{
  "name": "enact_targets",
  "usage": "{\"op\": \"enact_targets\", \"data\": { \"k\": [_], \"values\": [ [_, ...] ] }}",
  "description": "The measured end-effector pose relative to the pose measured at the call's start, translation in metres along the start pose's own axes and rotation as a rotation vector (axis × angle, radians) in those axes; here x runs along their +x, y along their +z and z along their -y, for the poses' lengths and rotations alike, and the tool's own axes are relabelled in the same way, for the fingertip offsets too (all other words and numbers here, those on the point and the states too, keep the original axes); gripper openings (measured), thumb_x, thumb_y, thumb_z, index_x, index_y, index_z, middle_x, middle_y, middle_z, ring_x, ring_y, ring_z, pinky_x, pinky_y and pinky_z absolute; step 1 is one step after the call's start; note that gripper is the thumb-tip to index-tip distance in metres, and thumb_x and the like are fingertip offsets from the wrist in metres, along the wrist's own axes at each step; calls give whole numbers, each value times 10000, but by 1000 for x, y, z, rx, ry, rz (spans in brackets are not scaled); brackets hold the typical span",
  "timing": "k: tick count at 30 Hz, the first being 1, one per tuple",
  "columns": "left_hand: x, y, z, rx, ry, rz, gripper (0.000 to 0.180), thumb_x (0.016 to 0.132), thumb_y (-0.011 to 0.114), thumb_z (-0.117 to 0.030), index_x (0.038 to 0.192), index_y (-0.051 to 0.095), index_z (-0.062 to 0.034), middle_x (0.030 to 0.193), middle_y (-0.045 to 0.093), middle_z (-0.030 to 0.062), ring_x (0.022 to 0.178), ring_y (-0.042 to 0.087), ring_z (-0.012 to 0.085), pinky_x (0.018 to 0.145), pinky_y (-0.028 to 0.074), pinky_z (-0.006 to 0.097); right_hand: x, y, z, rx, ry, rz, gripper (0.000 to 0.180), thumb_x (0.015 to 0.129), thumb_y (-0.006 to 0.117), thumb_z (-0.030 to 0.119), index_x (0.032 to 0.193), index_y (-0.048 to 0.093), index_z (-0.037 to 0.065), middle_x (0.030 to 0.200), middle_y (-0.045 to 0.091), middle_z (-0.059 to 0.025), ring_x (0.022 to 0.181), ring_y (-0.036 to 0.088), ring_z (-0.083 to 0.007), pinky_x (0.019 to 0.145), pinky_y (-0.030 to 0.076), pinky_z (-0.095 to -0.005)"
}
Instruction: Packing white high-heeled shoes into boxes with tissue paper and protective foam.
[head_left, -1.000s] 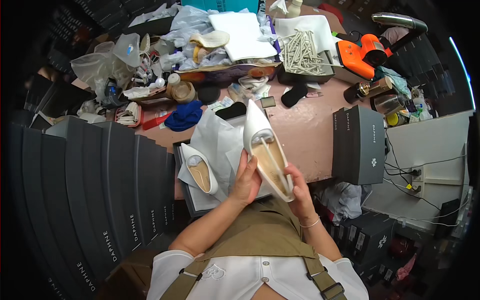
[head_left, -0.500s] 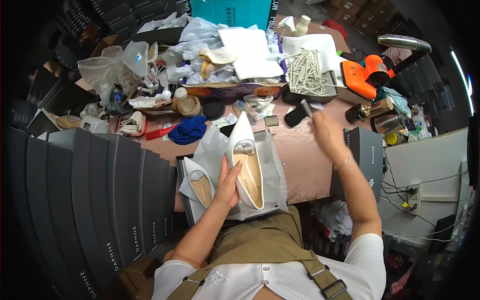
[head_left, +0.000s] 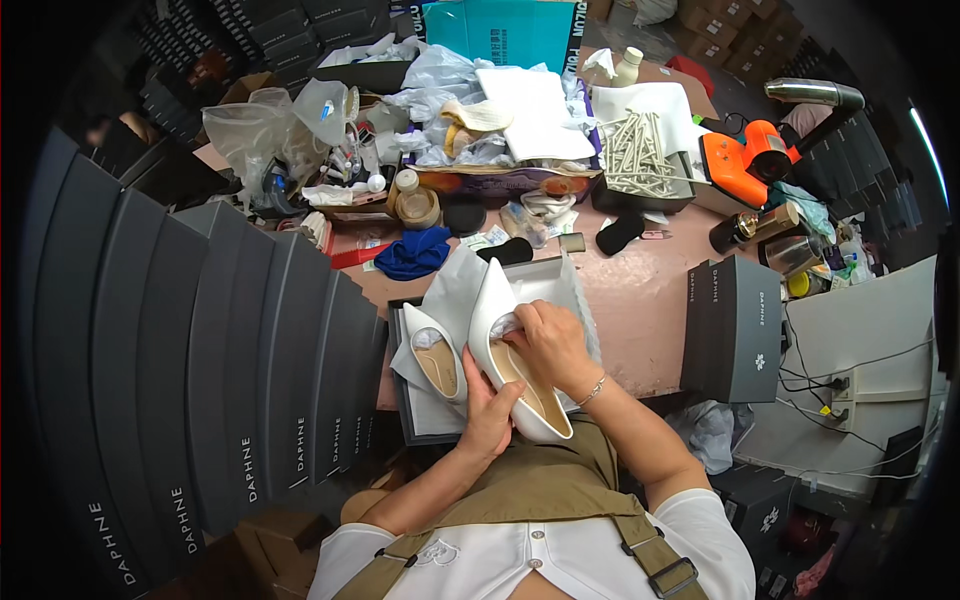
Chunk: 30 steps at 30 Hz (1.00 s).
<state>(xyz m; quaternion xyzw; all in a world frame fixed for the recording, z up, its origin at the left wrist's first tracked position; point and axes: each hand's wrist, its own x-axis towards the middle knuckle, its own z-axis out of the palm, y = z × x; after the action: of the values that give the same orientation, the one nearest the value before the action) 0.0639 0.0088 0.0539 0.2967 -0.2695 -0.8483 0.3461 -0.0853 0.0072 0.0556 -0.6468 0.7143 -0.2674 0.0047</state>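
A white pointed flat shoe (head_left: 484,315) is tilted over the open shoe box. My left hand (head_left: 487,412) is closed round its side near the heel, thumb over the rim. My right hand (head_left: 552,345) has its fingers bent together at the shoe's opening, beside the crumpled pale stuffing (head_left: 507,326) in the toe; whatever they pinch is hidden. The matching white shoe (head_left: 412,330), also stuffed, lies to the left on white tissue paper (head_left: 448,289) in the dark grey box (head_left: 406,425).
Dark shoe boxes (head_left: 240,330) are stacked at left, another (head_left: 735,330) at right. Behind lie a blue cloth (head_left: 413,254), black pads (head_left: 620,235), a box of pale sticks (head_left: 638,155), a carton of plastic wrapping (head_left: 440,90) and an orange device (head_left: 722,165).
My right hand has come from the black pad at the back right to the shoe's opening. The held shoe has dropped slightly closer to me, heel turned right. The whole view has shifted.
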Motion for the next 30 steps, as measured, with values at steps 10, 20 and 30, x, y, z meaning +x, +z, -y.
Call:
{"op": "enact_targets", "data": {
  "k": [10, 20, 30],
  "values": [
    [8, -74, -5, -71, -56, -200, 762, 757, 475, 83, 1437, 210, -133, 1274, 437, 106, 1153, 479, 235, 955, 449, 363, -49, -3, 19, 284, 286, 288, 215, 721, 669, 221, 757, 566, 35, 679, 621, -170, 626, 621, -357, 582, 485, -446],
    [-29, -60, -32, 17, -157, 7, 860, 729, 494, 60, 1488, 126, -108, 1362, 381, 104, 1260, 408, 233, 1055, 359, 357, -51, 56, -41, -69, 355, 516, 297, 835, 628, 254, 971, 627, -11, 850, 673, -167, 700, 655, -305, 616, 509, -423],
    [-44, -49, -21, 217, -132, 108, 944, 695, 517, 71, 1501, 49, -73, 1413, 304, 126, 1312, 346, 225, 1083, 318, 350, -15, -17, 16, 588, 334, 138, 551, 737, 798, 359, 1065, 608, -41, 845, 613, -93, 685, 562, -153, 608, 478, -285]
  ]
}}
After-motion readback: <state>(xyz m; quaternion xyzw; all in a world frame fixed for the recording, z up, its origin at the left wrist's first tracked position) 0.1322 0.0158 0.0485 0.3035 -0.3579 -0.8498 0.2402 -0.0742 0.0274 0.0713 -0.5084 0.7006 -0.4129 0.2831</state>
